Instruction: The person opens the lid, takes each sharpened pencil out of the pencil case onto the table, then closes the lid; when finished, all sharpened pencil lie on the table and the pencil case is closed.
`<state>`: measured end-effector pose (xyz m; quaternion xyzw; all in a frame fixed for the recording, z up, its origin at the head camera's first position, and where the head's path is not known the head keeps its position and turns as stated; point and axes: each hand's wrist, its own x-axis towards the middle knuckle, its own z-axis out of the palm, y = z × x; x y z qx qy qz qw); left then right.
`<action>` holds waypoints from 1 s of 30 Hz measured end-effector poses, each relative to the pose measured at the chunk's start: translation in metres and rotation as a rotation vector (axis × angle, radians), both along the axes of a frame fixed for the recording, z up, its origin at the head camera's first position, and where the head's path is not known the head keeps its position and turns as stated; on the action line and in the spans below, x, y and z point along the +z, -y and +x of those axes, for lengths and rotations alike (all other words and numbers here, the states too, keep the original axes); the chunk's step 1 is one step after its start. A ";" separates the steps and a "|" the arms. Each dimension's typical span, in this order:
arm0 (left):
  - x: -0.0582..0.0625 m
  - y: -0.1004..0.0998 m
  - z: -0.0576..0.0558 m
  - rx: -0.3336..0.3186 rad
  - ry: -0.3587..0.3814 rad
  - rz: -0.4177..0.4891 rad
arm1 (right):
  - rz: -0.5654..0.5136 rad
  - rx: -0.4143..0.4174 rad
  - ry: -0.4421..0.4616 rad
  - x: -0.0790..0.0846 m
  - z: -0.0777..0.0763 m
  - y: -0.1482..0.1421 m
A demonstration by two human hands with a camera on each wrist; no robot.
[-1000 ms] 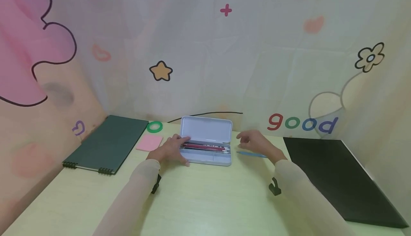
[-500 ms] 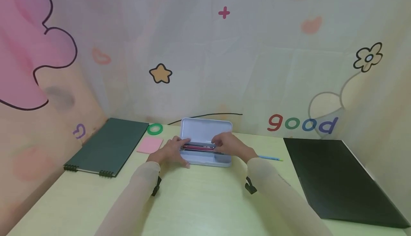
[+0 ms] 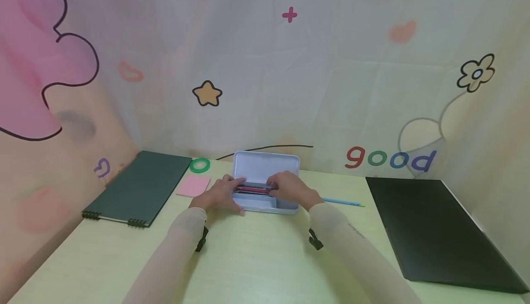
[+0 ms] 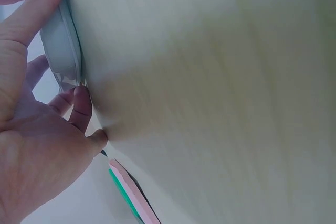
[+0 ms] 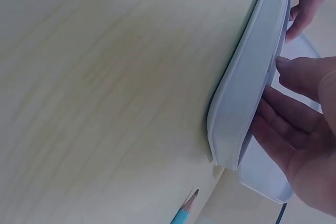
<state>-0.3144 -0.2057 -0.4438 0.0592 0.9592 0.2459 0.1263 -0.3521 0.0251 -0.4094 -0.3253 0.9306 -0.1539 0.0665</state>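
Observation:
A pale pencil case [image 3: 256,205] lies on the table with its lid [image 3: 265,166] raised at the back. Several red and dark pencils [image 3: 253,190] fill its rear compartment. My left hand [image 3: 218,196] holds the case's left end, thumb along the front side and fingers at the end, as the left wrist view shows. My right hand [image 3: 291,188] reaches into the case, bent fingers over the pencils' right ends; in the right wrist view its thumb and fingers dip behind the near wall [image 5: 241,93]. I cannot tell whether it grips a pencil. A blue pencil [image 3: 343,202] lies right of the case.
Pink sticky notes [image 3: 193,186] and a green tape roll [image 3: 199,165] lie left of the case. Farther left is a dark green spiral notebook [image 3: 141,186]. A large black board [image 3: 439,235] covers the right side. A printed cloth [image 3: 265,65] hangs behind the table.
My right hand has moved left from beside the blue pencil into the case, sliding a little farther left over the pencils since the middle frame. The left hand stays on the case.

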 end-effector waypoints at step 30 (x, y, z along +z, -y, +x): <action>0.003 0.001 0.001 0.004 0.009 0.004 | 0.072 0.098 0.098 -0.002 -0.007 0.015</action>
